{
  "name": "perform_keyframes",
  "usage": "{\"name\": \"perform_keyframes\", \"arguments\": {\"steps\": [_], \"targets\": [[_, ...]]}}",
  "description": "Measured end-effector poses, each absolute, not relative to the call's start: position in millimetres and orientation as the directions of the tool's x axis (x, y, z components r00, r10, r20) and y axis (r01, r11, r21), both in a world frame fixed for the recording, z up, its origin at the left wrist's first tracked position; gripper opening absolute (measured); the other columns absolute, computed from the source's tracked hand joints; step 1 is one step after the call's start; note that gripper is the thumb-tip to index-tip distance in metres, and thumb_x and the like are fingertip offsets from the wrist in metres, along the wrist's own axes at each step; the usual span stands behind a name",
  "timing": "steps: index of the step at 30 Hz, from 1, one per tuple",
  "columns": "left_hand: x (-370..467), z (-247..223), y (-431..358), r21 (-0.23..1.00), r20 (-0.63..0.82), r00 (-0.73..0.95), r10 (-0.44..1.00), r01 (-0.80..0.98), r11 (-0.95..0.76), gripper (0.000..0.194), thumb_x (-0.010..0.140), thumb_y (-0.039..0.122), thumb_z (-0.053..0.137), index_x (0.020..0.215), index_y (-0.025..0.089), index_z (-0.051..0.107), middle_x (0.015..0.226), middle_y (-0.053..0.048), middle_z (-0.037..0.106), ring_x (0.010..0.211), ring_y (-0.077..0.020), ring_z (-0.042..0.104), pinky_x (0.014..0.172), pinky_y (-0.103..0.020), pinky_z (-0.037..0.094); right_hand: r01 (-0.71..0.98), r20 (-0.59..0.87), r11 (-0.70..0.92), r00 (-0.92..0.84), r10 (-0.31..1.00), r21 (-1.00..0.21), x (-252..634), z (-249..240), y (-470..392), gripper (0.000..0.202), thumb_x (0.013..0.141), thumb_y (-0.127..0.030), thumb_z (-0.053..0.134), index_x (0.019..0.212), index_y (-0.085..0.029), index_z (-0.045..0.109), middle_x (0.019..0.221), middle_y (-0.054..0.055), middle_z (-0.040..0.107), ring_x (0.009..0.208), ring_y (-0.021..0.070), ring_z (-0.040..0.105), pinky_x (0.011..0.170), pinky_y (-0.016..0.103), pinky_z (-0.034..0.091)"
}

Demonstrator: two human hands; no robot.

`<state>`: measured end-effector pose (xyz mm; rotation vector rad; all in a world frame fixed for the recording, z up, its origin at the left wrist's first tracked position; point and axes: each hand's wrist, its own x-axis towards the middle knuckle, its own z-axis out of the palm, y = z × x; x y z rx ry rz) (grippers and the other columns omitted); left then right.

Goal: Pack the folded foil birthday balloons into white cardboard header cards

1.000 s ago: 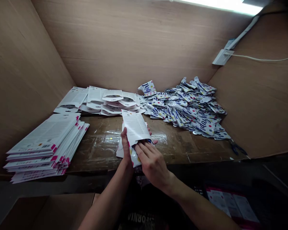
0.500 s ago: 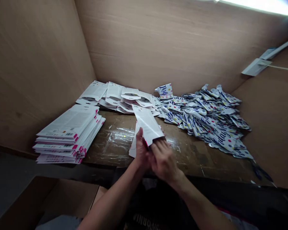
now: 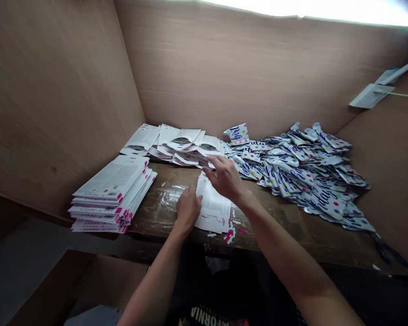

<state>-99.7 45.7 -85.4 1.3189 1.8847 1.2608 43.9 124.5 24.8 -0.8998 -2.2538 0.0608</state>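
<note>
A flat white printed envelope [image 3: 212, 208] lies on the table in front of me, on top of at least one more. My left hand [image 3: 188, 206] is closed at its left edge, with the thumb over the paper. Above the far right part of that envelope, my right hand [image 3: 227, 177] hovers empty, thumb and fingers apart, close to the row of white envelopes [image 3: 144, 136] with gaping mouths. Small white and pink paper scraps [image 3: 231, 232] are scattered by the envelope's near right corner.
At left stands a stack of white envelopes [image 3: 105, 181] with pink edges. A heap of folded, dotted foil pieces [image 3: 292, 167] covers the right side. Scissors [image 3: 389, 251] lie at the right front edge. Brown panels [image 3: 224, 68] enclose the table; an open carton [image 3: 105, 276] sits below left.
The white envelope that both hands held is out of them. My right hand has moved up towards the back row, my left down to the flat envelope. Paper scraps have come into sight.
</note>
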Motion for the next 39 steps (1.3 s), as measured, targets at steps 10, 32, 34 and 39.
{"name": "perform_keyframes", "arguments": {"steps": [10, 32, 34, 39], "targets": [[-57.5, -66.8, 38.0, 0.919, -0.131, -0.420, 0.898, -0.390, -0.049, 0.031, 0.079, 0.043, 0.079, 0.081, 0.021, 0.058, 0.072, 0.002, 0.066, 0.064, -0.0162, 0.061, 0.066, -0.028, 0.051, -0.244, -0.078, -0.138, -0.241, 0.967, -0.960, 138.6, -59.1, -1.5, 0.061, 0.083, -0.039, 0.081, 0.138, -0.024, 0.059, 0.122, 0.008, 0.076, 0.104, 0.0257, 0.073, 0.085, 0.038, 0.062], [-15.4, -37.9, 31.1, 0.453, 0.127, 0.498, 0.858, -0.798, 0.397, 0.113, 0.088, 0.091, 0.041, 0.169, 0.014, 0.026, 0.166, -0.023, 0.043, 0.158, -0.0433, 0.034, 0.130, -0.066, 0.019, 0.946, 0.463, 0.029, 0.132, 0.877, -0.323, 313.6, -53.7, 130.5, 0.014, 0.098, -0.020, 0.061, 0.107, -0.011, 0.067, 0.119, 0.022, 0.066, 0.110, 0.0289, 0.054, 0.091, 0.040, 0.038], [-17.4, -37.6, 29.3, 0.451, 0.124, 0.492, 0.861, -0.801, 0.393, 0.111, 0.089, 0.089, 0.041, 0.169, 0.013, 0.025, 0.167, -0.023, 0.042, 0.157, -0.0427, 0.036, 0.130, -0.064, 0.021, 0.963, 0.461, 0.090, 0.038, 0.887, -0.253, 310.3, -65.5, 123.5, 0.013, 0.097, -0.011, 0.054, 0.098, -0.014, 0.067, 0.109, 0.017, 0.067, 0.104, 0.0262, 0.053, 0.091, 0.039, 0.036], [-26.0, -45.7, 31.8, 0.425, 0.094, 0.428, 0.899, -0.834, 0.353, 0.106, 0.090, 0.083, 0.049, 0.168, 0.014, 0.027, 0.160, -0.024, 0.052, 0.149, -0.0429, 0.049, 0.126, -0.066, 0.030, 0.958, 0.485, 0.233, -0.127, 0.865, -0.166, 280.2, -101.5, 49.6, 0.012, 0.094, -0.009, 0.058, 0.093, -0.017, 0.066, 0.107, 0.014, 0.070, 0.106, 0.0261, 0.057, 0.097, 0.039, 0.039]]}}
